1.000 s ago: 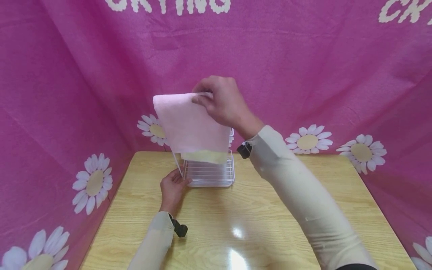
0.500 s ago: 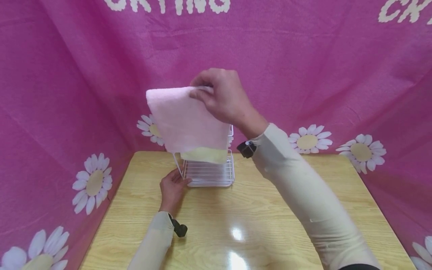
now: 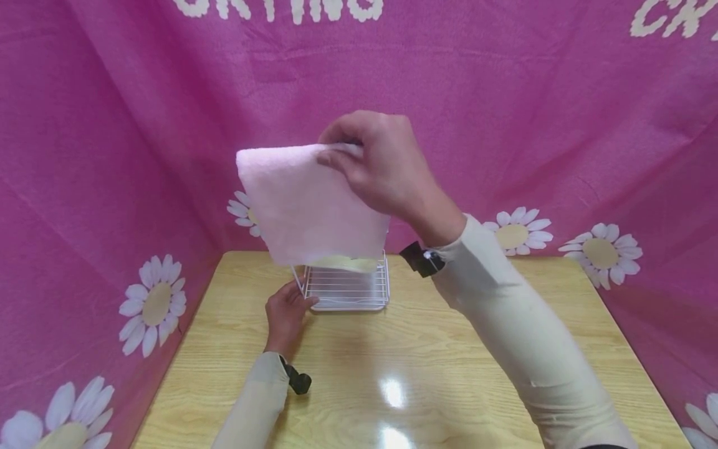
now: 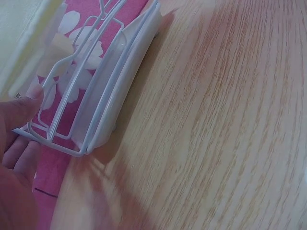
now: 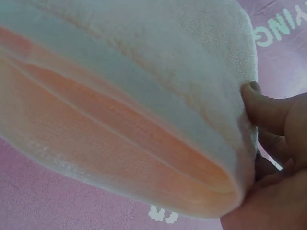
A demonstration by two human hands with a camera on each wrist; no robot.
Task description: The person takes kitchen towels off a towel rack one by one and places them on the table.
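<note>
A folded pink towel hangs from my right hand, which pinches its top edge between thumb and fingers. In the right wrist view the layers of the towel curve open beside the thumb. Below and behind it stands a white wire rack with a tray base, partly covered by the towel. My left hand grips the rack's left end; in the left wrist view, thumb and fingers close round the rack's wire frame. A pale yellow cloth shows under the pink towel's lower edge, its upper part hidden.
The rack is near the back edge of a wooden table. A magenta curtain with daisies and pale letters surrounds the table at the back and sides. Black wrist cameras sit at both sleeves.
My right hand has risen, then shifted slightly right. The pink towel looks larger, its left corner further left, and its lower edge covers more of the yellow cloth. My left hand stays put.
</note>
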